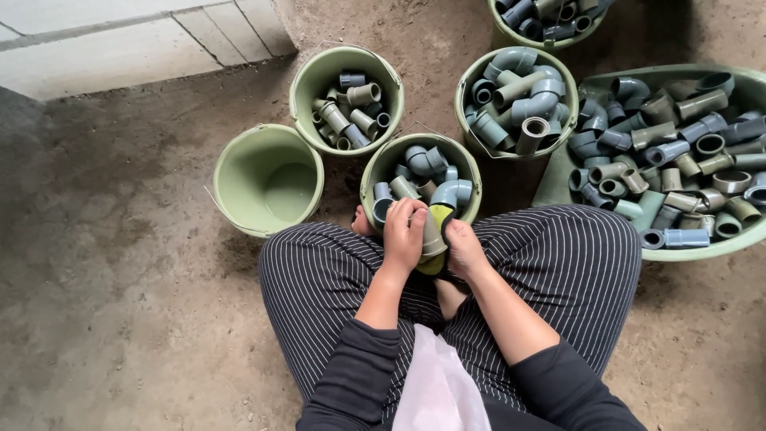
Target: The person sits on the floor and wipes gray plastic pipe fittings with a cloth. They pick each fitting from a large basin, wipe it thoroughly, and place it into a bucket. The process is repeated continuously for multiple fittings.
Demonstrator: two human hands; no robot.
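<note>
From above, the seated person's left hand and right hand both close around a short grey-green plastic pipe fitting with a yellow-green end, held over the lap at the rim of the nearest pale green plastic bucket. A firm, square two-handed grip looks best, since the smooth moulded plastic could slip. Round elbows and sleeves fill the large green basin; one empty bucket stands on gritty concrete.

Four buckets stand before the crossed legs; the tub of pipe fittings lies right.
</note>
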